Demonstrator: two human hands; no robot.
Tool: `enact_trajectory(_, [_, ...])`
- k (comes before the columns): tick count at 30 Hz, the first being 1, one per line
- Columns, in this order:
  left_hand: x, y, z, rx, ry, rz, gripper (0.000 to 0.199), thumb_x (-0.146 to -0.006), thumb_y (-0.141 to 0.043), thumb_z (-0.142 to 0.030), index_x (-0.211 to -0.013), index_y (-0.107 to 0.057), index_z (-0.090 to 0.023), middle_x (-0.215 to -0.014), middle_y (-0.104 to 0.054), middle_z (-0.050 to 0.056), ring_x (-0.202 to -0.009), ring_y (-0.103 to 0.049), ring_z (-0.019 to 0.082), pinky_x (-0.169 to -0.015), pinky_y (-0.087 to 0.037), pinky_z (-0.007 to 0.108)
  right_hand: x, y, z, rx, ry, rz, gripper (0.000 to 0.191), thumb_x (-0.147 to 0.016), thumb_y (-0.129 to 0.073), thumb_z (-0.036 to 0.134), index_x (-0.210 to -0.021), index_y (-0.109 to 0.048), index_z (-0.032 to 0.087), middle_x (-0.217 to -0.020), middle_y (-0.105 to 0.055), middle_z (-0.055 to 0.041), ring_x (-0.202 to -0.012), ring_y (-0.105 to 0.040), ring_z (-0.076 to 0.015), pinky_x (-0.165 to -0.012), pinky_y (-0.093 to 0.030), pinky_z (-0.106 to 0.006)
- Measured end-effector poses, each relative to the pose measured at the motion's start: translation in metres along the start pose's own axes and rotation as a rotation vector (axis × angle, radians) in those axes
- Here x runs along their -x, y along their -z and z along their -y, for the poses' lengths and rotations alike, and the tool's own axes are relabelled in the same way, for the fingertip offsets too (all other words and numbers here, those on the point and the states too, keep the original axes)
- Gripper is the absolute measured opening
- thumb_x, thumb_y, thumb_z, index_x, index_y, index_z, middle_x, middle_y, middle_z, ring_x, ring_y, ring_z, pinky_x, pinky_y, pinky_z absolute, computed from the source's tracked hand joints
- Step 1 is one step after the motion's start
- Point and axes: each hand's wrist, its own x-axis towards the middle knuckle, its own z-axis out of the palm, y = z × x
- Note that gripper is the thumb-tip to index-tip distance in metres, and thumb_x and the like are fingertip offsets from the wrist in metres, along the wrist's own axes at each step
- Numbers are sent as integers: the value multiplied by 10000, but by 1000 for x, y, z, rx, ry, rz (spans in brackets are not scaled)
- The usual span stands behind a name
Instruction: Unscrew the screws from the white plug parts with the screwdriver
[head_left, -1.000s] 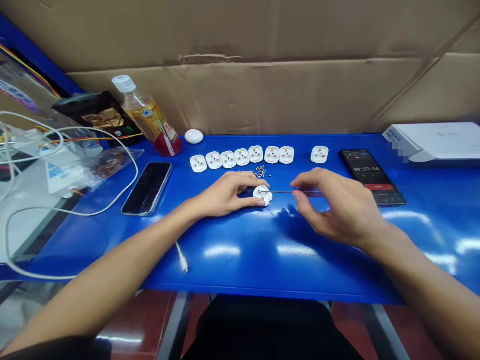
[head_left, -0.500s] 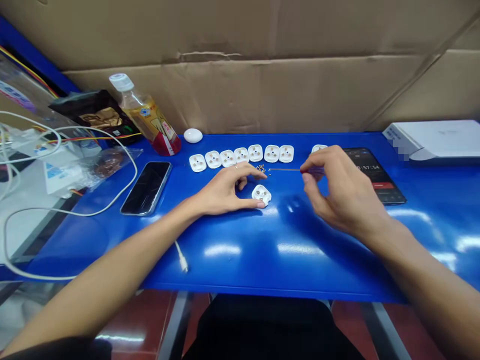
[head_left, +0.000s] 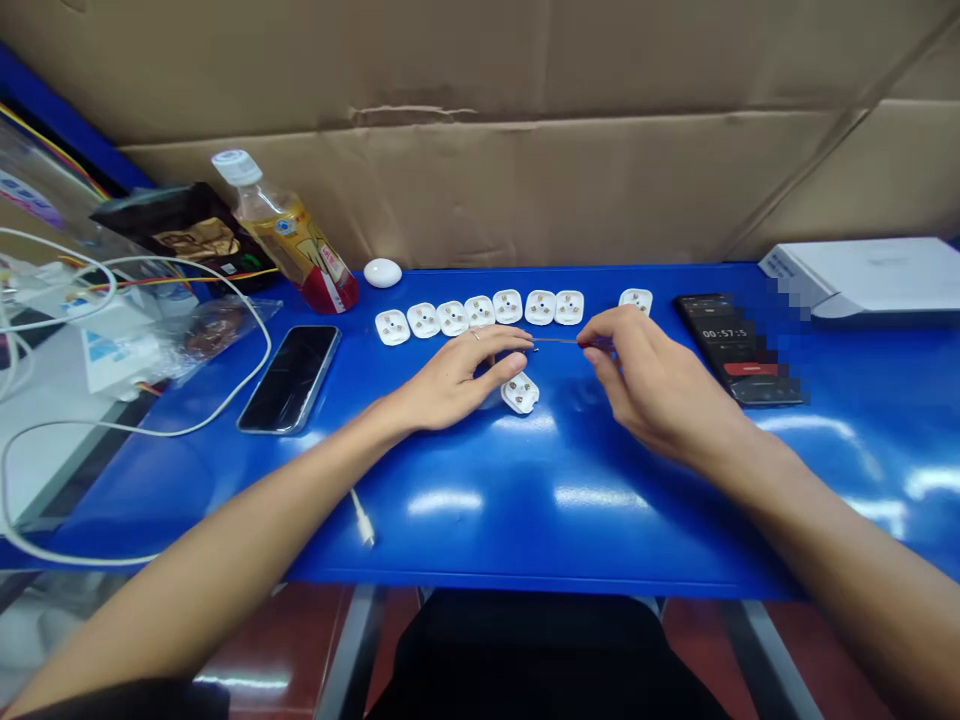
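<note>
A white three-pin plug body (head_left: 520, 393) lies on the blue table (head_left: 480, 520) just below my left hand (head_left: 457, 375). That hand's fingers are apart, its thumb close above the plug, and it holds nothing. My right hand (head_left: 652, 385) pinches a small screwdriver (head_left: 559, 340) by its dark handle, with the thin shaft pointing left towards my left fingertips. Several more plug bodies (head_left: 508, 306) stand in a row beyond my hands. The small brass screws are mostly hidden behind my left fingers, with one tiny piece (head_left: 535, 349) showing by the shaft tip.
A black phone (head_left: 289, 378) lies left of my hands, and a second phone (head_left: 731, 350) shows a timer at the right. A plastic bottle (head_left: 285, 235), white egg-shaped object (head_left: 382, 272), white cable (head_left: 150, 425) and white box (head_left: 862, 275) surround the table. Cardboard stands behind.
The screwdriver has left the plug and now sits higher, nearer the screws. My left hand has released the plug and moved up over the screws. The plug has turned slightly.
</note>
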Motion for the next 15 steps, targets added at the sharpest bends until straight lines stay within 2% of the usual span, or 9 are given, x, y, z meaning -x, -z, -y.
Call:
enact_trajectory(2, [0,0,1,-7,7,2,427,-1109,-453,-447,-1351,-702,-198,-1501,-629,103,-1431,-536,273,-1247,-355,440,0,1,-1,7,-6,-17,180,-1056,-467,211,-1202,-571,194,-1149,-678,-134,-986,-681,-279,-873,-552,-444])
enact_trajectory(3, [0,1,0,-12,19,6,424,-1104,-460,-455,-1344,-707,-207,-1528,-602,101,-1398,-556,277,-1212,-393,438,-1,3,-2,10,-7,-34,182,-1058,-463,211,-1200,-573,186,-1144,-678,-139,-991,-681,-284,-876,-552,-449])
enact_trajectory(6, [2,6,-5,-67,91,-26,426,-1040,-574,-501,-1339,-704,-227,-1502,-588,113,-1067,-664,227,-920,-535,370,-1,8,-4,27,-7,-101,190,-1069,-449,228,-1186,-583,160,-1121,-677,-154,-998,-677,-295,-853,-555,-452])
enact_trajectory(7, [2,8,-8,-104,127,-53,452,-999,-634,-516,-1336,-698,-223,-1416,-633,116,-926,-651,195,-811,-528,341,-1,10,-4,37,-7,-122,194,-1072,-448,234,-1180,-586,151,-1116,-677,-161,-996,-677,-299,-845,-556,-455])
enact_trajectory(9, [3,13,-18,-187,225,-100,508,-906,-740,-539,-1279,-705,-196,-1106,-720,84,-753,-585,163,-700,-475,312,-2,14,-6,55,-7,-156,194,-1074,-452,239,-1173,-591,145,-1112,-680,-167,-996,-678,-302,-840,-559,-459])
enact_trajectory(11, [3,15,-28,-177,350,-43,458,-876,-749,-585,-1098,-744,-184,-866,-710,39,-671,-556,154,-626,-425,294,-2,18,-6,66,-7,-174,184,-1075,-458,239,-1165,-595,154,-1114,-683,-159,-996,-683,-295,-843,-564,-455])
enact_trajectory(13, [1,15,-36,-114,428,40,402,-874,-743,-574,-958,-750,-181,-771,-699,23,-641,-558,151,-593,-403,284,-1,21,-6,80,-12,-189,177,-1077,-460,243,-1158,-599,169,-1114,-687,-144,-978,-689,-280,-828,-569,-441])
enact_trajectory(15, [-4,13,-42,-77,432,97,324,-868,-757,-497,-904,-753,-175,-739,-701,18,-633,-564,147,-594,-401,278,-2,25,-7,102,-9,-209,178,-1077,-457,247,-1148,-604,175,-1100,-694,-134,-957,-692,-272,-802,-569,-429])
